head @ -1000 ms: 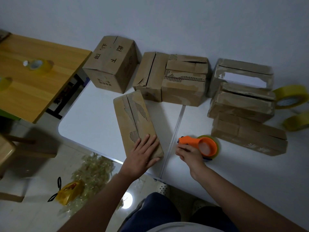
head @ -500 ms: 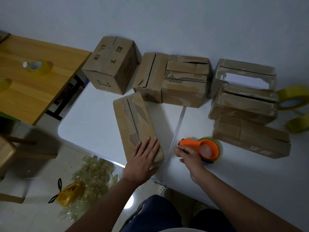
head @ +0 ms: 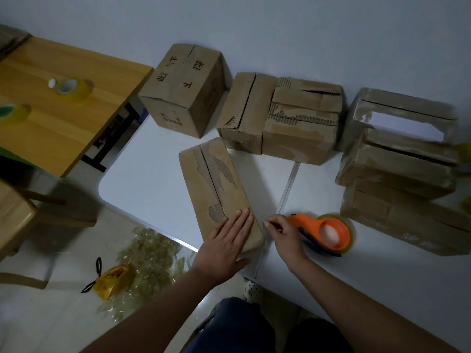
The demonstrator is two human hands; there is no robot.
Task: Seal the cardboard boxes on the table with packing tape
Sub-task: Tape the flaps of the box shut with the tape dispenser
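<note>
Dim rm; rt-edge tape rolls (head: 462, 151) cut off.

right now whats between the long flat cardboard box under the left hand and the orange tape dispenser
In the head view, the right hand lies there, over bare white table crossed by its metal seam strip, between the long flat cardboard box and orange tape dispenser.

Makeshift packing room: worn cardboard boxes (head: 303, 118) on folding table (head: 142, 184), tape scraps (head: 145, 263) on floor.

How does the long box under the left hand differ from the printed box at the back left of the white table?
The long box lies flat and low; the printed box stands tall, nearly cubic. The long box's top is torn to bare corrugation; the printed box's is intact, with black characters. The left hand rests on the long box; nothing touches the printed box. Both are brown cardboard.
</note>
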